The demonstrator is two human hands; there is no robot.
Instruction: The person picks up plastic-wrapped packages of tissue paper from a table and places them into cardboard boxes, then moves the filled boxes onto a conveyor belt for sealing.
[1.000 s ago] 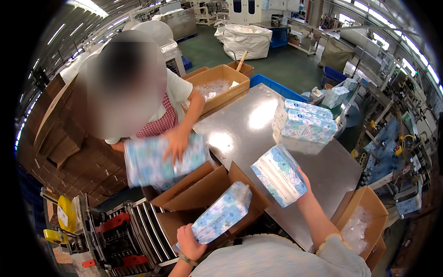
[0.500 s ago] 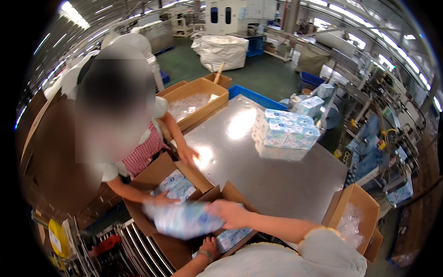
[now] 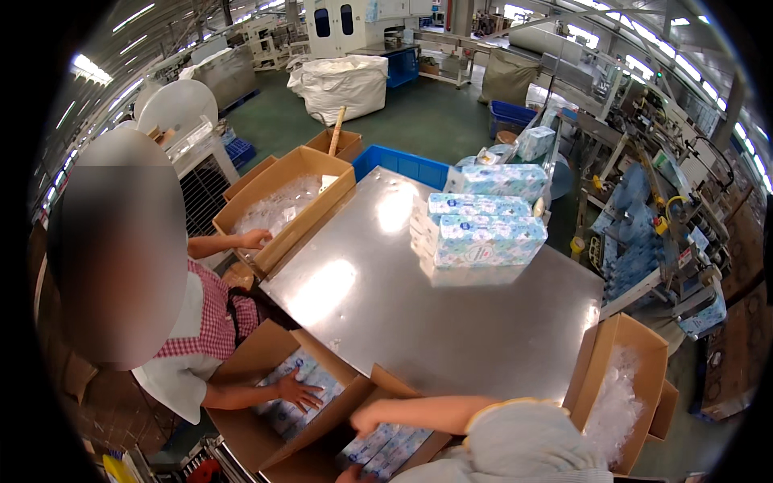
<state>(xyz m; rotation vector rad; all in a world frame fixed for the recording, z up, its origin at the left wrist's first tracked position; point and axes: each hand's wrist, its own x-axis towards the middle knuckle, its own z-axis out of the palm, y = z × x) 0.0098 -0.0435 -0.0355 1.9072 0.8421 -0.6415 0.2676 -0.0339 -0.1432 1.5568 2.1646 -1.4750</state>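
An open cardboard box (image 3: pixel 392 381) stands right in front of me, with blue-and-white floral tissue packs (image 3: pixel 392 447) lying side by side in it. My right hand (image 3: pixel 368 419) reaches down into this box at its left part, just over the packs; its fingers point down and are mostly hidden. At the lower edge, my left hand (image 3: pixel 354 475) touches the near end of the packs and is largely cut off. A second open box (image 3: pixel 256 352) adjoins on the left, also holding floral packs (image 3: pixel 310 374), and a co-worker's spread hand (image 3: pixel 299 392) rests on them.
A shiny metal table (image 3: pixel 378 322) lies beyond the boxes, bearing several stacked packs (image 3: pixel 489 241) at its far right. Boxes of clear plastic film stand at right (image 3: pixel 616 394) and far left (image 3: pixel 282 205). A blue tray (image 3: pixel 403 167) adjoins the table; machinery (image 3: pixel 644 241) stands right.
The pack my right hand carried over the boxes is out of that hand, which is lower in the near box. The co-worker's other hand moved from the table to the film box. My view shifted.
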